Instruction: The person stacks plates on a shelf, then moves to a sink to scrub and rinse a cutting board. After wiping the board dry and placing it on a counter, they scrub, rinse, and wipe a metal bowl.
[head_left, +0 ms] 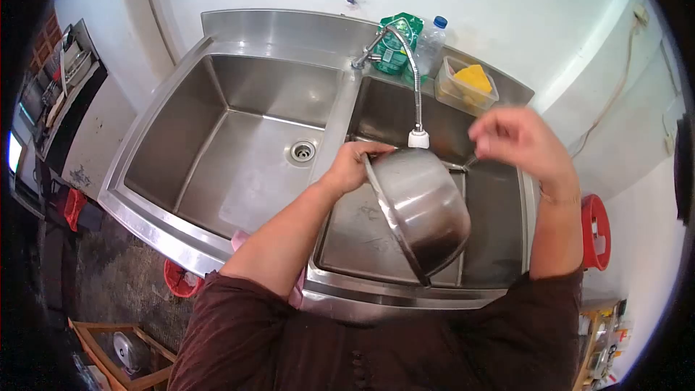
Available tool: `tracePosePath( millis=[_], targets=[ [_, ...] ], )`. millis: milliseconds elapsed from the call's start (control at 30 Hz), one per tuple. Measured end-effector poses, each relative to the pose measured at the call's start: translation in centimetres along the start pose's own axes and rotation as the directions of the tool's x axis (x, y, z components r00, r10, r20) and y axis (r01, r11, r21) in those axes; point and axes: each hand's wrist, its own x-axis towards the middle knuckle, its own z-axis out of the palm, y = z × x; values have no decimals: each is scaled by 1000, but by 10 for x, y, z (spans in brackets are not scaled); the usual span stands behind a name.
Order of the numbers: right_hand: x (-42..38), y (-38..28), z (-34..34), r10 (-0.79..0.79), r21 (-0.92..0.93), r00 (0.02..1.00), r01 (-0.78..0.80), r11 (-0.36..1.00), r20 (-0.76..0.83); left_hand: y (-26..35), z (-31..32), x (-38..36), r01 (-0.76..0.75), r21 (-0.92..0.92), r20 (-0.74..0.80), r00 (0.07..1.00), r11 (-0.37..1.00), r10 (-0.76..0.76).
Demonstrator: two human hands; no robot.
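Observation:
My left hand [355, 166] grips the rim of a large stainless steel bowl [426, 203]. Tipped onto its side over the right sink basin [362, 239], the bowl turns its opening to the lower left, so its inside is hidden. The white tip [418, 139] of a flexible faucet [414, 65] hangs right at the bowl's upper side. To the right of the bowl, my right hand [525, 141] is raised with loosely curled fingers, a gap between them and nothing visible in them. It is near a clear plastic tub [460, 94] holding a yellow sponge [474, 77].
Left of the divider lies another sink basin [246, 166] with a drain [302, 150]. A green refill pouch [397, 43] and a blue-capped bottle [432, 43] stand behind the faucet. Red containers are at floor level left and at the right [596, 232].

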Motion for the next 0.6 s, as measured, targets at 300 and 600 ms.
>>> tracePosePath(
  millis=[300, 600],
  targets=[
    [219, 39, 67, 223, -97, 973, -228, 969, -60, 2, 7, -1, 25, 46, -75, 997, 999, -21],
    [348, 187, 75, 580, 389, 804, -495, 777, -136, -13, 5, -4, -320, 313, -6, 941, 894, 339]
  ],
)
